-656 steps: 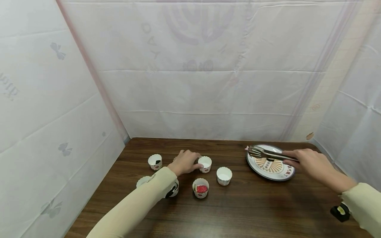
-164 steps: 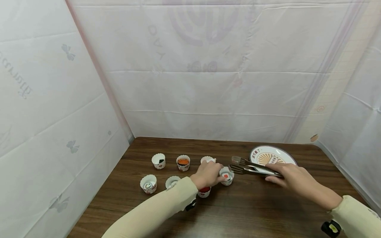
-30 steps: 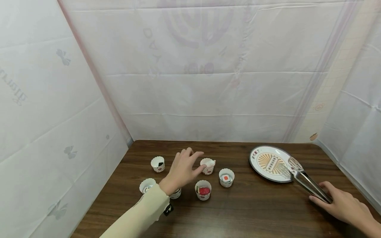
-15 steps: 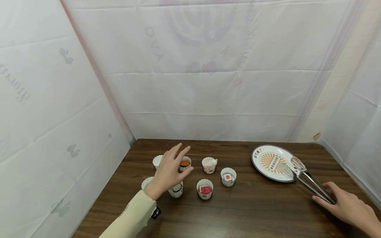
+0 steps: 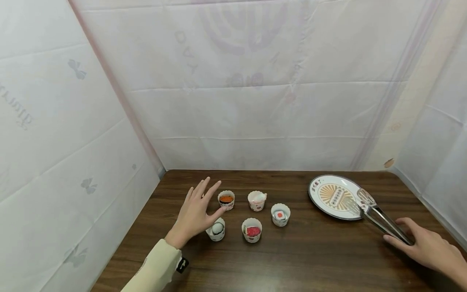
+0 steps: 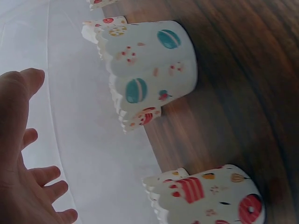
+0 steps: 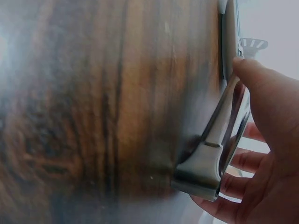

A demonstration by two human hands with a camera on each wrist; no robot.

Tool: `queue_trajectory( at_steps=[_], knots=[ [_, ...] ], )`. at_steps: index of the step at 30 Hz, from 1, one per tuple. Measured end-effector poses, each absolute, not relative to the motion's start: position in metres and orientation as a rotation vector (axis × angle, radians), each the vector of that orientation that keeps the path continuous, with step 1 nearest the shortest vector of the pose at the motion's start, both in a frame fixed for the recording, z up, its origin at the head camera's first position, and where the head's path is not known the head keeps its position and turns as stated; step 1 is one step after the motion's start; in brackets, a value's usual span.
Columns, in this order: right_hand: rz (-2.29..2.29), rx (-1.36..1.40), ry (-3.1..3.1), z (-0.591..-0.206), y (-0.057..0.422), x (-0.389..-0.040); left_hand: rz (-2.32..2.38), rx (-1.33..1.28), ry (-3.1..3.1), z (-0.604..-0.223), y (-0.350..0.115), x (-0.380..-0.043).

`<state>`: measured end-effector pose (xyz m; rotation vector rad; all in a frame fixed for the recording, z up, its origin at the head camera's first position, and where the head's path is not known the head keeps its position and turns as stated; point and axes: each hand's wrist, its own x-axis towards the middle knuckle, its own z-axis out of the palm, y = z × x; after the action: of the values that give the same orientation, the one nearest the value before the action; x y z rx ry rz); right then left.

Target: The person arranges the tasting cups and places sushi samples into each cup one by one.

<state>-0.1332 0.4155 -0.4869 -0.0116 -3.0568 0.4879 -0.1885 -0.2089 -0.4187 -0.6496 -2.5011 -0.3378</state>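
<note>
Spread and empty, my left hand [image 5: 195, 215] hovers over the left-hand paper cups, hiding the leftmost ones in the head view. In the left wrist view its fingers are apart from a patterned cup [image 6: 154, 65]. Beside it stand a cup with an orange-topped sushi piece [image 5: 226, 199] and one with a rounded white piece [image 5: 217, 228]. Farther right, cups hold a red-topped piece [image 5: 253, 231], a pale piece [image 5: 259, 197] and a roll with a red centre [image 5: 279, 215]. My right hand [image 5: 427, 247] holds metal tongs [image 5: 390, 224] by the handle end, their slotted heads over the plate [image 5: 317, 203].
The brown wooden table [image 5: 292, 263] bears everything. Printed pale sheeting [image 5: 226, 113] rises behind it and along both sides.
Since 21.9 s ago, two cups at right have gained pieces. The tongs have gone from those cups to the plate's right edge. In the last second my left hand has drawn back leftward.
</note>
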Motion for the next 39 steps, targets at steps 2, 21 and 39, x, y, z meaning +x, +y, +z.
queue_trajectory(
  at_steps=[2,21,39],
  knots=[
    [0.504,0.006,-3.047,-0.486,0.416,-0.134,-0.33,-0.649,-2.507,-0.421,-0.212,-0.188],
    [0.359,0.289,-2.539,-0.458,0.375,-0.151,-0.277,-0.567,-2.575,-0.423,-0.231,-0.185],
    [0.276,0.362,-2.569,-0.463,0.354,-0.166,-0.207,-0.547,-2.605,-0.429,-0.231,-0.185]
  ],
)
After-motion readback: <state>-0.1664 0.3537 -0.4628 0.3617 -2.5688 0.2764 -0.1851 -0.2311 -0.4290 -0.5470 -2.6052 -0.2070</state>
